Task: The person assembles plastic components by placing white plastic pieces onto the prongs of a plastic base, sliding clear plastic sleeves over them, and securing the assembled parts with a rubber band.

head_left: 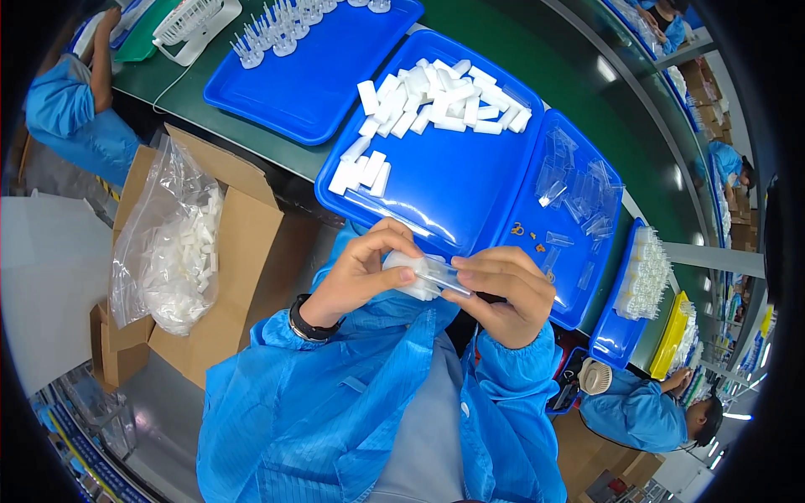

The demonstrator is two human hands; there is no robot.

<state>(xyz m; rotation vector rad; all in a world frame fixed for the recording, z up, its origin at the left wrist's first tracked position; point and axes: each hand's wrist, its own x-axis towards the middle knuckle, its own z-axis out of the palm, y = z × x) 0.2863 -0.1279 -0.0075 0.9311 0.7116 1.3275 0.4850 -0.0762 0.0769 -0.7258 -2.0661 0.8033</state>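
Note:
In front of my chest, my left hand (359, 275) is closed around several white rectangular pieces (419, 287). The fingers of my right hand (513, 295) pinch a clear plastic sleeve (447, 278), whose near end meets the white pieces. Whether a white piece sits inside the sleeve I cannot tell. Just beyond my hands lies a blue tray (453, 172) with a heap of white blocks (436, 96) at its far side and a few more at its left. To the right, another blue tray (563, 295) bears loose clear sleeves (579, 189) and small orange-brown bits (528, 235).
An open cardboard box (251, 243) with a plastic bag (176, 260) of white pieces stands at my left. A far-left blue tray (310, 84) holds upright clear parts. Further right are a filled blue tray (610, 342) and a yellow tray (668, 335). Co-workers in blue sit on both sides.

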